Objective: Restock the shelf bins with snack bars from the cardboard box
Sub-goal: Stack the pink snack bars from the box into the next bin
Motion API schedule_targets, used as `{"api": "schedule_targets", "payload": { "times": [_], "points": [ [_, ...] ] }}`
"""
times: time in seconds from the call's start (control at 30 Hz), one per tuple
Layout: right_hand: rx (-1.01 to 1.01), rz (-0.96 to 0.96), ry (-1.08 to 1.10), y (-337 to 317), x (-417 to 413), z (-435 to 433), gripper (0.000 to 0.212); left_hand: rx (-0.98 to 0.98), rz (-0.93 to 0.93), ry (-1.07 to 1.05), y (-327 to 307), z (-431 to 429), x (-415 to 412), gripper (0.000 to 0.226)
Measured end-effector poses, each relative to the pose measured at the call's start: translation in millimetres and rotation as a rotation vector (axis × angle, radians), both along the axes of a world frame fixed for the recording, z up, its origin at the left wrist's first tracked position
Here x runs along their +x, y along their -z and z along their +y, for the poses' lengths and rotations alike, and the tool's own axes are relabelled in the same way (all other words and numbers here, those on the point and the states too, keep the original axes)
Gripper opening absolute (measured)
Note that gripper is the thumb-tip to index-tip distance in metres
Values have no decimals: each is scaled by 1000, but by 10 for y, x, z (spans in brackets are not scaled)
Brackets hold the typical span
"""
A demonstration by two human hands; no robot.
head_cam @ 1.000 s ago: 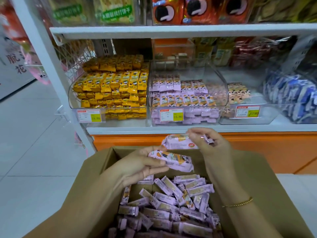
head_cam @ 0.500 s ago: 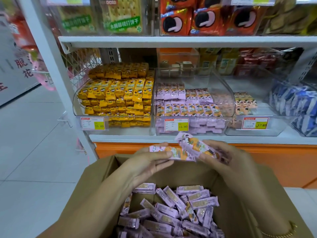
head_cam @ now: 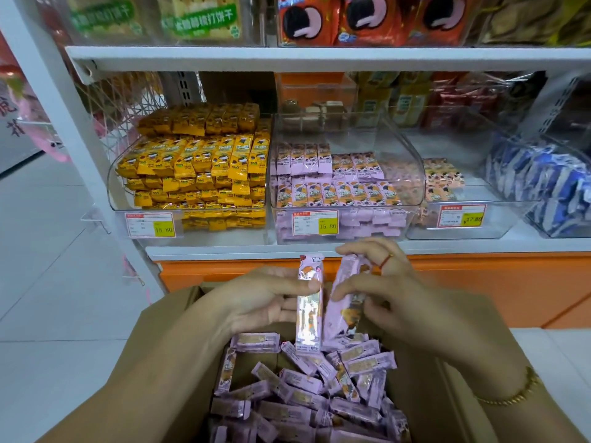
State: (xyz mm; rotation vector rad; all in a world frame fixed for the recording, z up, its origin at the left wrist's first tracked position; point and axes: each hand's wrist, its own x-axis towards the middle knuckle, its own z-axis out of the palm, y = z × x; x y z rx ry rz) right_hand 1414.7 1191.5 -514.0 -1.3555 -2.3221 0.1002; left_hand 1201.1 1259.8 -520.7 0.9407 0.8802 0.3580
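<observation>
Head view: both hands hover above the open brown cardboard box [head_cam: 169, 318], where loose lilac-wrapped snack bars [head_cam: 303, 385] lie heaped. The left hand [head_cam: 265, 302] pinches one upright lilac bar [head_cam: 308, 302] between thumb and fingers. The right hand [head_cam: 393, 295] curls its fingers round a second, tilted bar [head_cam: 343, 298] just beside it. This looks like the gathering step. Next, the pair probably needs squaring up, then lifting far to the middle clear plastic bin [head_cam: 351, 139], which is already part-filled with matching bars.
</observation>
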Motion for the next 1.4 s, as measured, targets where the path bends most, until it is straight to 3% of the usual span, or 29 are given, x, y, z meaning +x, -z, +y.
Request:
{"api": "schedule_targets", "payload": {
  "times": [0.07, 0.3, 0.4, 0.5, 0.6, 0.7, 0.8, 0.87, 0.97, 1.0, 1.17, 1.23, 1.3, 1.4],
  "points": [
    [0, -2, 9, 38, -59, 22, 56, 7, 5, 25, 2, -7, 34, 52],
    [-81, 292, 230, 28, -114, 60, 62, -11, -89, -74, -57, 2, 108, 29],
    [-24, 368, 169, 22, -131, 60, 45, -33, -120, -145, -79, -7, 154, 35],
    [-151, 476, 132, 34, -162, 50, 35, -47, -189, -286, -99, -1, 208, 36],
    [-243, 410, 189, 83, -242, 78, 62, -36, -274, -413, -121, 39, 248, 31],
    [-106, 318, 275, 111, -349, 110, 68, 46, -310, -460, -166, 67, 276, 31],
    [48, 376, 305, 76, -399, 176, 64, 189, -323, -454, -227, 88, 274, 41],
    [-4, 475, 347, -15, -393, 331, 60, 508, -96, -430, -243, 104, 250, 40],
    [-19, 534, 458, -244, -284, 735, 47, 1304, 649, -348, -126, 176, 183, 53],
    [1, 531, 511, -334, -218, 889, 43, 1440, 743, -317, -87, 190, 169, 55],
    [-80, 416, 731, -663, 97, 1630, 45, 1625, 890, -199, 69, 271, 170, 56],
    [-130, 296, 809, -707, 145, 1902, 56, 1657, 853, -233, 94, 331, 158, 55],
    [-196, 201, 856, -706, 164, 2149, 50, 1651, 812, -258, 110, 369, 146, 51],
    [-275, 177, 857, -601, 179, 2433, 51, 1632, 756, -259, 103, 412, 120, 46]
  ]
}}
